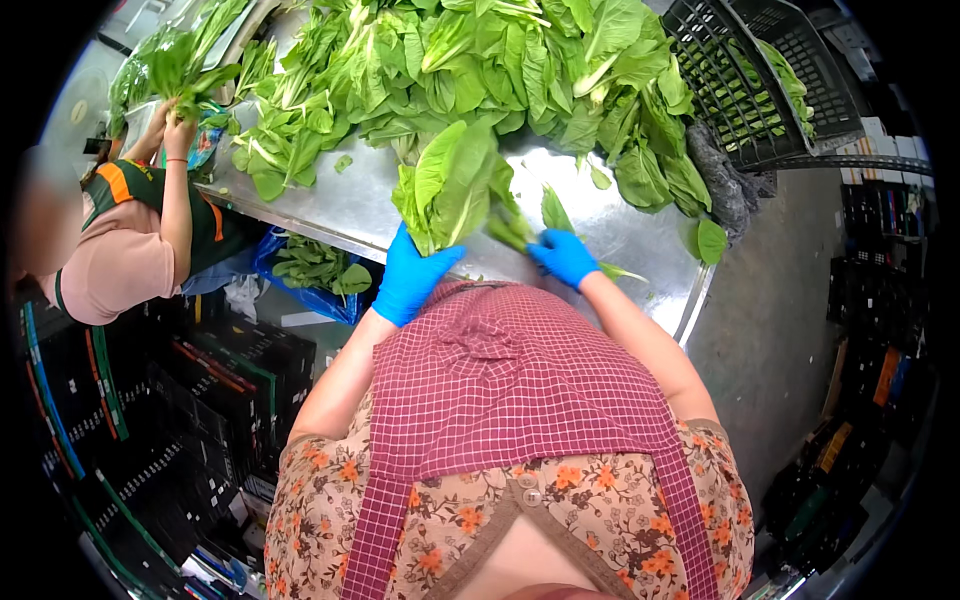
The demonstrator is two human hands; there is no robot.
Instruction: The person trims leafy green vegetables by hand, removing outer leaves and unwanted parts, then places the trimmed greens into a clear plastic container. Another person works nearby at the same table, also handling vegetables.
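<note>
My left hand (pixel 415 279), in a blue glove, is closed round the lower stems of a bunch of leafy greens (pixel 454 187), whose leaves point up and away from me. To its right, my right hand (pixel 564 259), gloved in blue as well, has its fingertips at the end of a blurred green stalk (pixel 510 225); the fingers partly hide the contact. A single loose leaf (pixel 555 208) lies just beyond that hand. Across the far part of the metal table (pixel 352 202) spreads a large heap of leafy greens (pixel 480 67).
A black plastic crate (pixel 739 90) with greens stands at the far right beside dark crumpled plastic (pixel 724 180). At the left, a co-worker (pixel 127 240) holds greens over the table. Below its edge sits a blue bag (pixel 337 306) of greens. Stacked black crates (pixel 225 390) fill the lower left.
</note>
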